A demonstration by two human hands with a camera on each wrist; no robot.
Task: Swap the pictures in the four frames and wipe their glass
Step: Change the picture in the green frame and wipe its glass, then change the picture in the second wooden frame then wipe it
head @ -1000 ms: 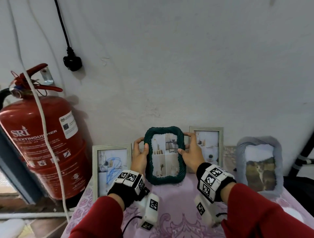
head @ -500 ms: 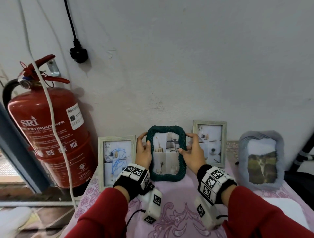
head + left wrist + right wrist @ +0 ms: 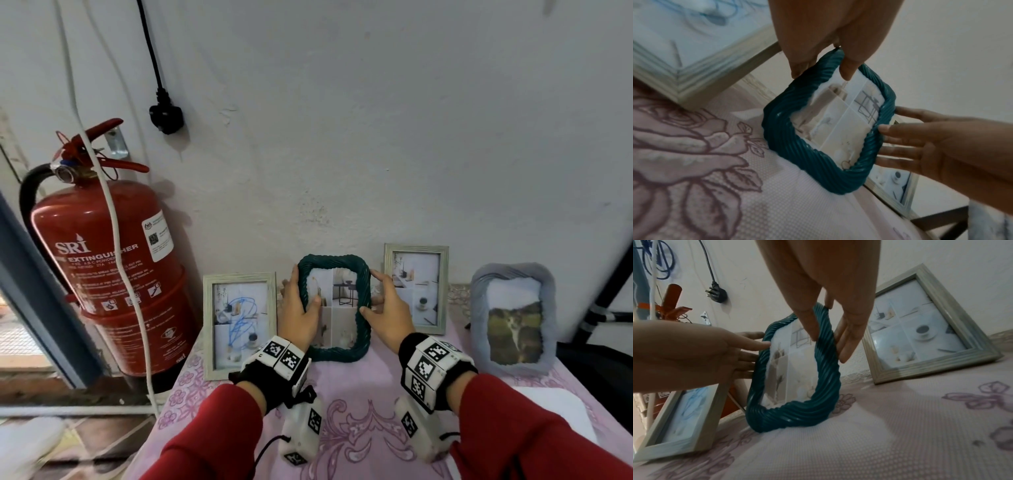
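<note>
- Frame of dark green twisted cord, the green frame [image 3: 334,307], stands upright on its bottom edge on the pink tablecloth [image 3: 359,404], in the middle of the row along the wall, with a four-part picture of pale interiors behind its glass.
- Left hand [image 3: 297,312] holds its left side: the thumb lies over the front of the rim onto the glass, the fingers go round behind. In the left wrist view the thumb tip rests just inside the cord.
- Right hand [image 3: 385,310] holds the right side the same way, thumb on the front of the rim, fingers spread behind the frame; the right wrist view shows them reaching past the back edge.
- Both hands are thus clamped on the one frame, which touches the cloth at its base.
- Step in hand, as I judge it: standing this frame in its place or taking it up from there; the pictures do not settle which. Whether its picture is already swapped, I cannot tell.
- Just to its left stands a pale wooden frame [image 3: 239,323] whose glass or picture bears a blue scribble; just to its right a second wooden frame [image 3: 415,287]; farther right a grey padded frame [image 3: 512,317] showing a cat.
- Next move probably calls for a steady two-handed hold, since neighbours stand close on both sides and could be tipped.
- A red fire extinguisher [image 3: 109,274] stands off the table's left end.
</note>
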